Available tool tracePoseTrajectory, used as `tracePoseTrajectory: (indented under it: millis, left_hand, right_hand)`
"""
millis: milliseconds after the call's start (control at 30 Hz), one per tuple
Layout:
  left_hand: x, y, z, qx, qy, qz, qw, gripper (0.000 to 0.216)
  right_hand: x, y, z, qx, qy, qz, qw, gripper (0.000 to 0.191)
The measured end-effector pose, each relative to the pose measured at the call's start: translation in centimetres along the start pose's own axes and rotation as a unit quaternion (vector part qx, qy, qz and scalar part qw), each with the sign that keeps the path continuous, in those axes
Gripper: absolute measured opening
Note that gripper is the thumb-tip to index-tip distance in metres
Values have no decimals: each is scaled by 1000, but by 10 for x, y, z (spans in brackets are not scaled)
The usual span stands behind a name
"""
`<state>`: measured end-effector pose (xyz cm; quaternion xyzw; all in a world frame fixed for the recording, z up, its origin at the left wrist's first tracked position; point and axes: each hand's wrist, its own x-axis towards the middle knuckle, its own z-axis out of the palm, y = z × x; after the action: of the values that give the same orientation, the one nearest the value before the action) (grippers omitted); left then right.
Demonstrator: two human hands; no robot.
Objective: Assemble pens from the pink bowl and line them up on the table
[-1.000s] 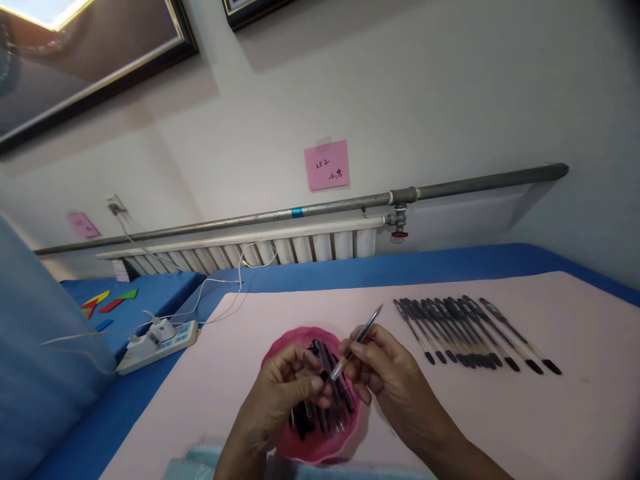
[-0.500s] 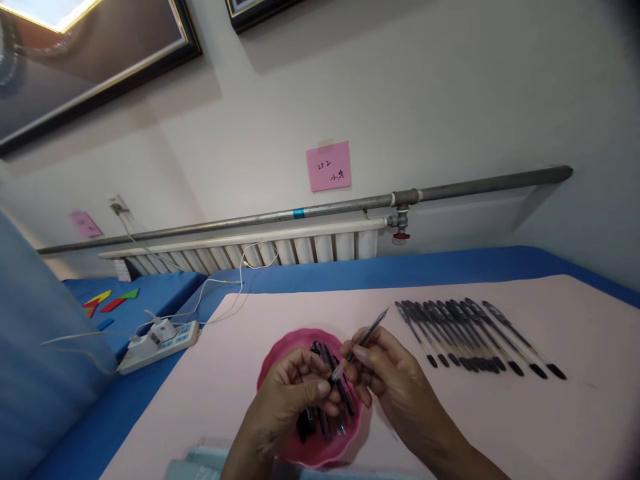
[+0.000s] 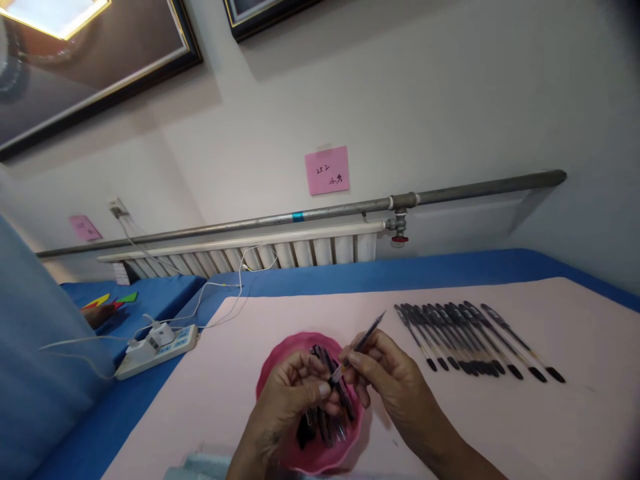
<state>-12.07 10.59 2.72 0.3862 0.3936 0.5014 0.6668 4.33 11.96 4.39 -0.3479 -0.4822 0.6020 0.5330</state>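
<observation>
My right hand [image 3: 387,383] pinches a thin pen [image 3: 361,345] that points up and to the right, above a pink bowl [image 3: 275,363]. My left hand [image 3: 290,400] is curled over the bowl, its fingertips closed at the pen's lower end. What the left fingers grip is too small to make out. Several dark pen parts [image 3: 330,413] lie inside the bowl, partly hidden by my hands. To the right, a row of several black pens [image 3: 470,340] lies side by side on the pink sheet [image 3: 500,427].
A white power strip [image 3: 155,343] with plugs and cables lies at the left edge on the blue table cover [image 3: 400,270]. Coloured flat shapes [image 3: 113,301] rest on the far-left blue surface. A radiator [image 3: 260,253] and pipe run along the wall behind.
Both hands have stayed over the bowl and shifted slightly downward in view. The pen has kept its tilt, and the left fingertips remain at its lower end.
</observation>
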Motion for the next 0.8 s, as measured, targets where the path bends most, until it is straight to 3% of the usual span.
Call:
tracePoseTrajectory:
  millis: [267,367,500,800]
  left_hand:
    - [2,-2,8,-8,55,38,998,36]
    - [3,-3,13,-7,71,-16,997,35]
    - [1,-4,18,-6,33,-97,995,42]
    - [1,-9,20,-26,-11,1,1000,35]
  right_hand:
    - [4,13,3,84,65,29,994,30]
    - [5,14,2,91,75,14,993,29]
    - [2,11,2,55,68,-5,996,27]
    - [-1,0,5,61,67,1,996,27]
